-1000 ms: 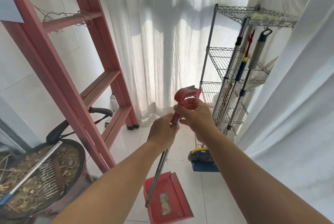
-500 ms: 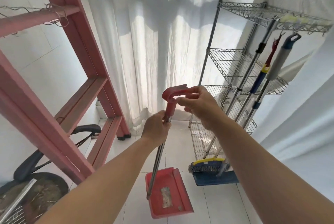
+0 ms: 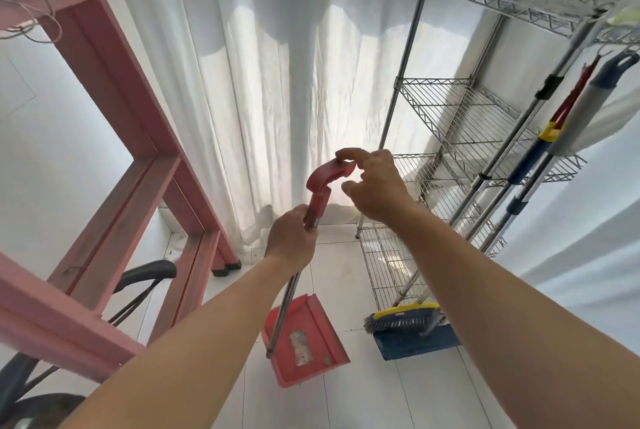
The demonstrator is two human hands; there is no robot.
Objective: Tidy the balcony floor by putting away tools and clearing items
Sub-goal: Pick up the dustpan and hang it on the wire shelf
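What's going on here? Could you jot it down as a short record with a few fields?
Place: white-tiled floor, white curtain
Left hand: grips the red dustpan by its handle pole
Right hand: fingers loosely curled at the handle's hooked top, grip unclear
Dustpan: tray hangs tilted above the floor
Wire rack: brooms and mops lean on it
Left side: pink ladder

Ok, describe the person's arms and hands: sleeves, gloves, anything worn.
Both forearms are bare right to the frame's lower edge; no sleeves show. The left hand and right hand wear no gloves. No watch, bracelet or ring is visible on either wrist or on the fingers that show.
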